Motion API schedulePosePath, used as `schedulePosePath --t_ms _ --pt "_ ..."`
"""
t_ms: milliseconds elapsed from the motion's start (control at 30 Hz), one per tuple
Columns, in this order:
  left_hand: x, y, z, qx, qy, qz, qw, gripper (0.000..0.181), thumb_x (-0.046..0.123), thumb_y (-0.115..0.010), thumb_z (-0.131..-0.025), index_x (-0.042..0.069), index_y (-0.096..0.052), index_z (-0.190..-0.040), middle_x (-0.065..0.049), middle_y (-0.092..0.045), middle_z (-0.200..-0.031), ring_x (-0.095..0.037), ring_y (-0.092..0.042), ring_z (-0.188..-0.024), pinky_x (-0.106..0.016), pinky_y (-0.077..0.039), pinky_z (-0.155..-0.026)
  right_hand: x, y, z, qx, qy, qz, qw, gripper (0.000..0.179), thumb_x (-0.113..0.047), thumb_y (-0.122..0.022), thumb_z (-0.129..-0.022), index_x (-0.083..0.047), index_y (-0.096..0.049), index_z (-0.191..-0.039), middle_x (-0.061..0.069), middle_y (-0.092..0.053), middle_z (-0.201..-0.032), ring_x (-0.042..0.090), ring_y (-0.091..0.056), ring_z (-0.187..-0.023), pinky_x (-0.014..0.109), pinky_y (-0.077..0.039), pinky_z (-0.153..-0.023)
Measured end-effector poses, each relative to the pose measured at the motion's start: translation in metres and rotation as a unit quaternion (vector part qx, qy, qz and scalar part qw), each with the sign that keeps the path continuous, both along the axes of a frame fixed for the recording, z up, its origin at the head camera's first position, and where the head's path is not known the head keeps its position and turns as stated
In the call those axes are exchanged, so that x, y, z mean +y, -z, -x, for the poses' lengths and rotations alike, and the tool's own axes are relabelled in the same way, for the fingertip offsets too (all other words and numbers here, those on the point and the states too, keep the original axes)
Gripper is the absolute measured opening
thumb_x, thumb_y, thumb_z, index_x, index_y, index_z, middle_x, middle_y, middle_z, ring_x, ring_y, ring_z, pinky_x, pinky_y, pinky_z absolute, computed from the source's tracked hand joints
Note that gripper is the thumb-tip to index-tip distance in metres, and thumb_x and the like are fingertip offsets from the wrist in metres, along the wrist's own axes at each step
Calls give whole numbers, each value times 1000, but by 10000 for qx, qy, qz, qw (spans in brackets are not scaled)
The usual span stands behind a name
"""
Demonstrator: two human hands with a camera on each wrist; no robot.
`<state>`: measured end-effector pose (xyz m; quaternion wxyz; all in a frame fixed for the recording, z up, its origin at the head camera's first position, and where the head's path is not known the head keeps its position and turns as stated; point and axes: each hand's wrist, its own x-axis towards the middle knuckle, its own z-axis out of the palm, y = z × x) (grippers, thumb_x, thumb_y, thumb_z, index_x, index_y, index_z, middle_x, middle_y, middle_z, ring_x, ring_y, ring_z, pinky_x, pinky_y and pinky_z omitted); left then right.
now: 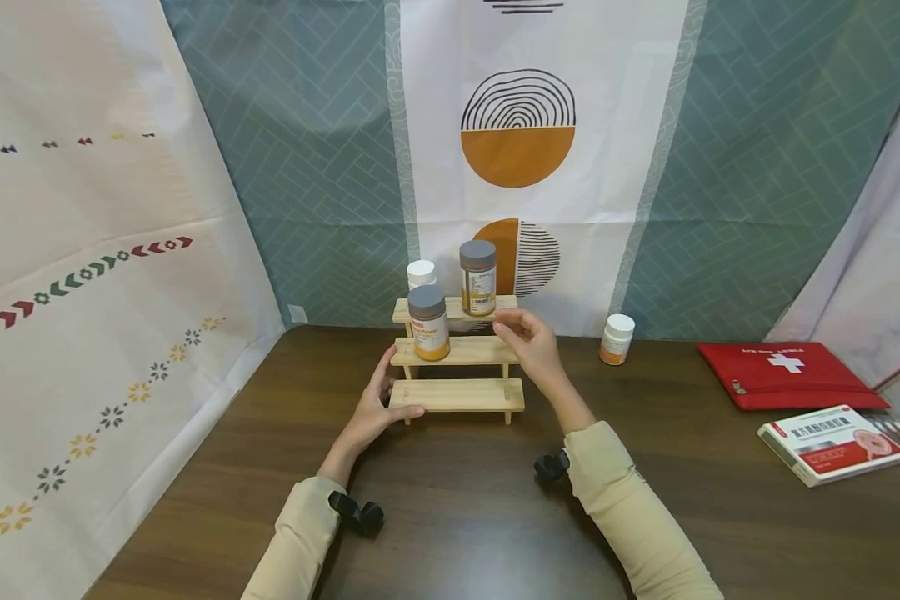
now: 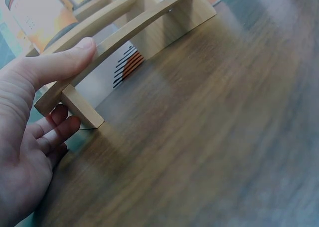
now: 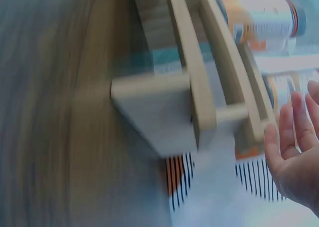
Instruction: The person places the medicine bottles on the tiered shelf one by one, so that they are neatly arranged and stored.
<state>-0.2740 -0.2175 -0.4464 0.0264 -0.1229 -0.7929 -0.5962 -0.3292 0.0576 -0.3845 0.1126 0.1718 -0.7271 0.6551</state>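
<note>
Table (image 1: 457, 517) dark wood, patterned backdrop (image 1: 307, 167); left hand (image 1: 371, 408) grips rack (image 1: 457, 393), right fingers (image 1: 513, 327) spread.

A stepped rack (image 1: 457, 393) stands mid-table (image 1: 457, 517) with bottles (image 1: 429, 323) on its upper steps. Right of it stand another bottle (image 1: 617, 338), a pouch (image 1: 787, 375) and a box (image 1: 832, 443).

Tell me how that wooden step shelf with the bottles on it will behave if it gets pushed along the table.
The shelf looks rigid, so it should slide as one piece. It stands on thin legs and seems light, so a high push may tip it. The two grey-capped bottles stand tall and loose on narrow steps, so they may topple.
</note>
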Motion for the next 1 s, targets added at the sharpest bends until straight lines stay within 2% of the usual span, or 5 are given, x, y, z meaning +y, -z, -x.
schedulePosePath --t_ms 133,333,400,833,1000 --pt "1 -4 -2 21 75 19 10000 109 1 -79 -78 14 -7 -159 -26 -59 -107 -17 -57 -91 -31 -47 -83 23 8 6 50 308 -57 9995 27 -12 -65 -94 3 -66 -116 22 -67 -113 -5 -58 -88 13 -45 -82" --pt "-3 12 6 -9 -60 107 9999 110 2 -79 -78 23 -8 -159 -24 -59 -111 -15 -57 -94 -32 -46 -88 53 10 14 26 840 121 9964 29 -12 -66 -93 7 -65 -115 -22 -67 -90 -8 -58 -84 11 -44 -78" --pt "-4 14 7 33 -72 115 9999 110 4 -80 -78 27 -8 -159 -24 -59 -111 -16 -57 -94 -33 -46 -89 61 7 18 62 1011 250 9945 30 -11 -67 -92 9 -64 -115 -29 -63 -84 -9 -58 -83 10 -44 -76" --pt "-4 16 8 79 -43 132 9999 109 6 -80 -78 26 -9 -158 -24 -59 -110 -17 -58 -93 -33 -46 -88 102 4 23 -131 1818 1002 9781 32 -5 -67 -91 11 -61 -117 -24 -62 -79 -6 -53 -71 9 -43 -63" --pt "-4 15 9 136 -61 89 9998 109 6 -80 -78 26 -9 -158 -24 -59 -108 -17 -58 -92 -32 -47 -85 116 4 27 195 2244 1104 9680 31 -4 -67 -90 12 -61 -116 -25 -62 -83 -2 -53 -88 17 -39 -88"
